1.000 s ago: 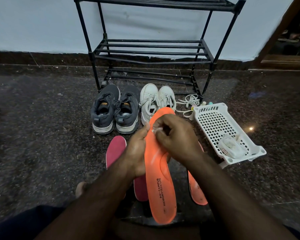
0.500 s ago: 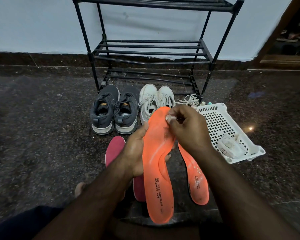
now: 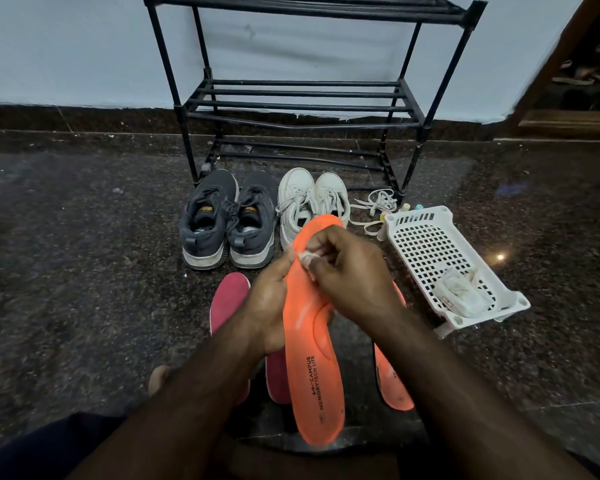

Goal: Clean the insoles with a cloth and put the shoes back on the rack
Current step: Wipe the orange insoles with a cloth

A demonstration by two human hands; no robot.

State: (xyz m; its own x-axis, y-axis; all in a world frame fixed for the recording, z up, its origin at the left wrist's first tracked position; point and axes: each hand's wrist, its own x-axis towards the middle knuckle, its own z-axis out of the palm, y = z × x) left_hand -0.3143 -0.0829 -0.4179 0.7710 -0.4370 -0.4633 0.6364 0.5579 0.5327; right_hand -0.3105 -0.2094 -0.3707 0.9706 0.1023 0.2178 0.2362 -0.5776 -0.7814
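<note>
My left hand (image 3: 267,306) grips an orange insole (image 3: 314,375) by its left edge and holds it up, heel end toward me. My right hand (image 3: 350,271) pinches a small white cloth (image 3: 307,256) and presses it onto the insole's upper part. A second orange insole (image 3: 392,382) lies on the floor under my right forearm. Two pink insoles (image 3: 227,299) lie on the floor to the left, partly hidden by my left arm. A dark grey pair of shoes (image 3: 227,220) and a white pair (image 3: 309,202) stand in front of the black rack (image 3: 298,98).
A white perforated plastic basket (image 3: 430,244) lies tilted on the floor at the right, with a white packet (image 3: 461,296) in it. Loose white laces (image 3: 374,206) and small bottles (image 3: 409,207) lie by the rack's right leg. The rack's shelves are bare. The floor is dark speckled stone.
My right hand with the cloth has moved up toward the insole's toe and then back down and left over its upper part. The left hand has kept its hold.
</note>
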